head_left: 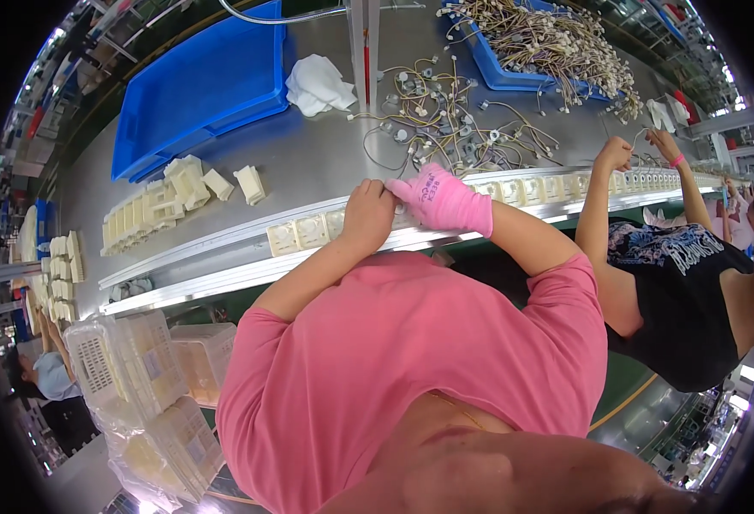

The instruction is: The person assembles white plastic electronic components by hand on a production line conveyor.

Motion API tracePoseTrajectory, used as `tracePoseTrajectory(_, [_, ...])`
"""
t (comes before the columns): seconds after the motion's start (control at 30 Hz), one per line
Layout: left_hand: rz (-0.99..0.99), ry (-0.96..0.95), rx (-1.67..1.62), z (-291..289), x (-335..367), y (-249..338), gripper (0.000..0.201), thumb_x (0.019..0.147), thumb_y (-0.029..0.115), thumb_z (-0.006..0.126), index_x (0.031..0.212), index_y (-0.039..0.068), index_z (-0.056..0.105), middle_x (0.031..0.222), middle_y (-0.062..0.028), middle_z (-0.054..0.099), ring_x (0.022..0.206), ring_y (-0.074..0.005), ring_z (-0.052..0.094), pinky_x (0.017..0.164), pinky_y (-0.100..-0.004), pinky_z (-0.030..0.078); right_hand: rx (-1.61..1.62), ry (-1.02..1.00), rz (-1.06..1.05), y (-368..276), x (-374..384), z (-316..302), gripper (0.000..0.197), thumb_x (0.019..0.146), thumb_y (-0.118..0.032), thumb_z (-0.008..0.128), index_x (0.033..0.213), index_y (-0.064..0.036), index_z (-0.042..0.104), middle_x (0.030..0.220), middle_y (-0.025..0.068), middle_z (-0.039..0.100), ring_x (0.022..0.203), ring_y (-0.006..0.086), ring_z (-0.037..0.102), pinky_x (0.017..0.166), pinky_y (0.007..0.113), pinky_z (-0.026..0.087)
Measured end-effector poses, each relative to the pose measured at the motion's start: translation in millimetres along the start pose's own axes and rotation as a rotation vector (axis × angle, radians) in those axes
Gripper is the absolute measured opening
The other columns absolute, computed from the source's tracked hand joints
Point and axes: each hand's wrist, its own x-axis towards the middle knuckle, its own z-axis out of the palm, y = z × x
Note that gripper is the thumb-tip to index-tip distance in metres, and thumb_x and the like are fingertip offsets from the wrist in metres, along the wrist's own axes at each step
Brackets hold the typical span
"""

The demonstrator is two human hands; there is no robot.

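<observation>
Row of cream housings (312,230) sits in the metal rail (223,281), square units end to end; long axis = rail's own, running from the person's left, nr the baskets, off to the far right past a co-worker (681,300) in a black top. Visible faces point up out of the rail.

L hand (370,212), bare, is over the rail, back of hand up, fingers bent & close together, tips toward the rail's far edge; forearm slants in from the rail's near side. R hand (445,200), in a pink glove, is just to the right along the rail, knuckles up, thumb side reaching toward the L fingertips; elbow out to the right, forearm angled back in. Tips of both nearly meet, grip narrow; can't tell if anything's pinched btwn them. Both hands hide part of the row.

Far side of rail, just past the hands: tangle of wired parts (445,120), w/ a metal post (361,51) beyond. Also far side, further L: white cloth (317,86), blue tray (205,77), loose cream blocks (150,206). Far side, R: second blue tray (501,77) heaped w/ wire leads (557,43). Near side, L end of rail: clear plastic baskets (128,364), stacked.
</observation>
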Motion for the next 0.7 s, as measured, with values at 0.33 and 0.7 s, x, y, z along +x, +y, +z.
tracePoseTrajectory(0.33, [-0.089,0.171,-0.233,4,-4,1,0.010,0.070,0.010,0.060,0.077,0.004,0.056,0.079,-0.0097,0.048,0.080,-0.0284,0.047,0.070,-0.0380,0.039,0.050,-0.251,0.155,-2,7,-9,0.028,0.072,-0.018,0.055,0.094,-0.0034,0.048,0.079,0.0127,0.061,0.076,0.0311,0.061,0.075,0.041,0.043])
tracePoseTrajectory(0.7, [-0.127,0.125,-0.250,-1,1,-2,0.012,0.066,0.009,0.060,0.077,0.005,0.056,0.080,-0.0093,0.050,0.081,-0.0290,0.048,0.069,-0.0387,0.040,0.038,0.032,0.219,-15,11,8,0.022,0.074,-0.023,0.054,0.088,-0.0055,0.053,0.079,0.0127,0.061,0.075,0.0288,0.060,0.064,0.040,0.043])
